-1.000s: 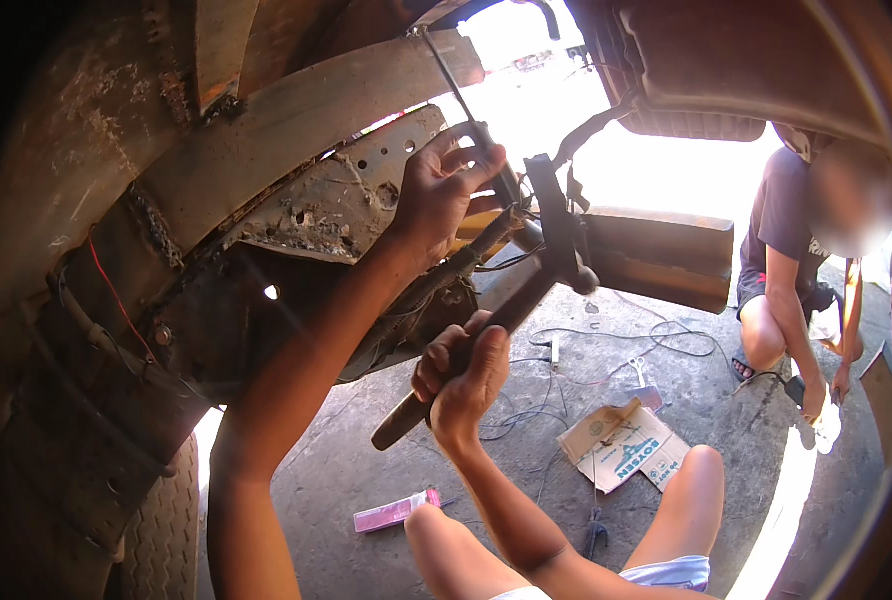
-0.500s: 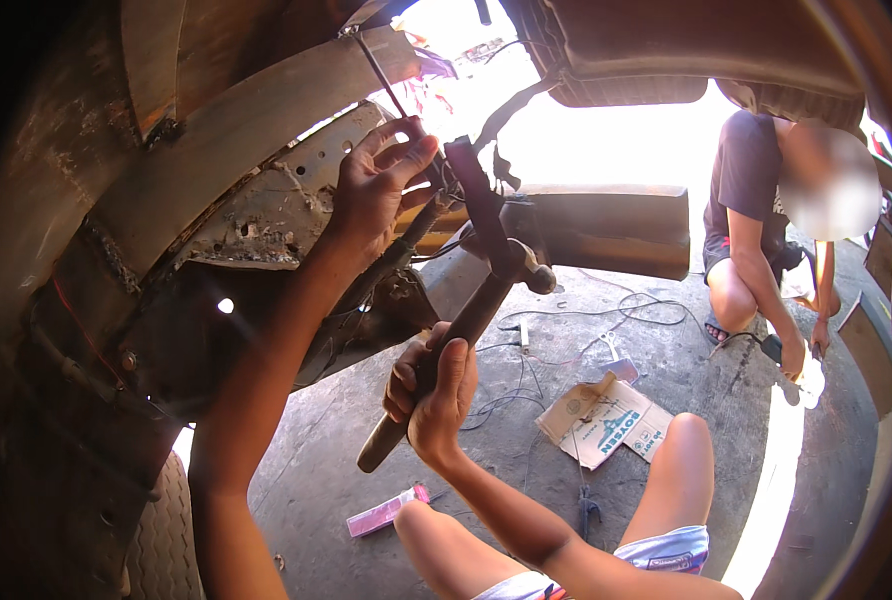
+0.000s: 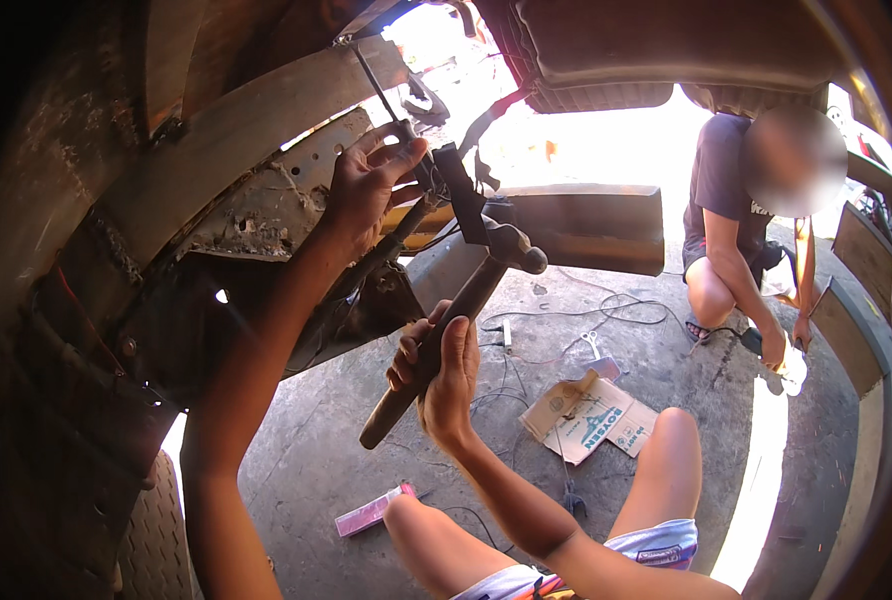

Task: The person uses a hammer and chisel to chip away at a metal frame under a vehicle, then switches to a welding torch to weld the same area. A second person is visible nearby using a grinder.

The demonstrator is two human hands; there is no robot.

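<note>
My left hand (image 3: pixel 371 185) is raised at the vehicle's metal frame, its fingers pinched round the lower end of a thin dark rod (image 3: pixel 378 83). The rod slants up to the left, to the curved metal panel (image 3: pixel 256 110). My right hand (image 3: pixel 441 365), lower down, grips the handle of a ball-peen hammer (image 3: pixel 466 305). The hammer's head points up and right, its rounded end outward. Just above the head hangs a dark flat bar (image 3: pixel 462 195); I cannot tell whether the two touch. Part of the rod is hidden by my left fingers.
A person (image 3: pixel 731 215) squats at the right, hands by a bright glare. On the concrete floor (image 3: pixel 316 470) lie a flattened cardboard piece (image 3: pixel 586 415), a pink-and-white box (image 3: pixel 371 512), a wrench (image 3: pixel 591 343) and cables (image 3: pixel 616 310). A tyre (image 3: pixel 156 540) stands lower left.
The view has shifted slightly, carrying the surroundings left. My right hand and the hammer sit a little higher, with the hammer head showing more plainly below the flat bar. My left hand still pinches the rod.
</note>
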